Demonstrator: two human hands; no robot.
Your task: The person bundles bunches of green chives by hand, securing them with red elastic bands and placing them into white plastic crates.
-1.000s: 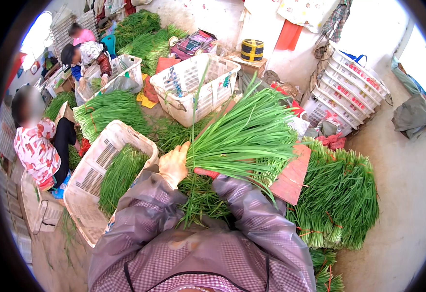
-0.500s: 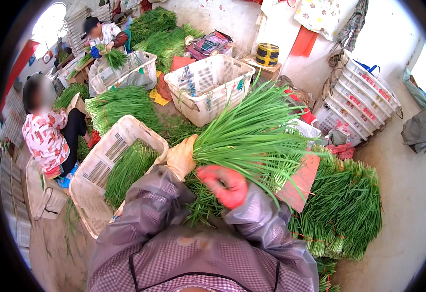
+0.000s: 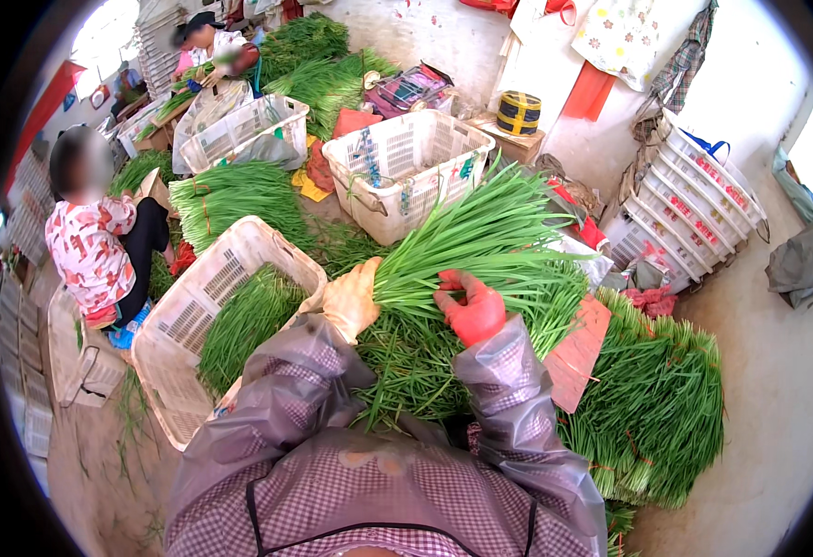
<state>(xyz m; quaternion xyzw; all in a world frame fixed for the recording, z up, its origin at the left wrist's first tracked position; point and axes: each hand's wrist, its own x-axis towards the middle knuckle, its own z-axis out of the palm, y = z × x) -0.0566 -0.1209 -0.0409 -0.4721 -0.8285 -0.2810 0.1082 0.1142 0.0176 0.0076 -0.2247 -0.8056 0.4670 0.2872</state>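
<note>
My left hand (image 3: 352,299), in a pale tan glove, is closed round the base of a loose bunch of garlic chives (image 3: 481,237). The long green leaves fan out to the right and away from me. My right hand (image 3: 473,311), in a red glove, is at the near side of the bunch. Its thumb and fingers are curled in a pinch against the leaves; what lies between the fingertips is too small to make out. Under both hands lies a heap of loose green leaves (image 3: 411,367).
A white crate (image 3: 170,343) holding chives stands at my left, another crate (image 3: 406,181) ahead. Tied chive bundles (image 3: 657,408) are stacked at right beside a reddish board (image 3: 580,353). Nested crates (image 3: 685,200) lean by the wall. Co-workers (image 3: 91,241) sit at far left.
My right hand has moved right and slightly up, from below the bunch's base onto its leaves. The left hand keeps its grip. The head view has shifted slightly.
</note>
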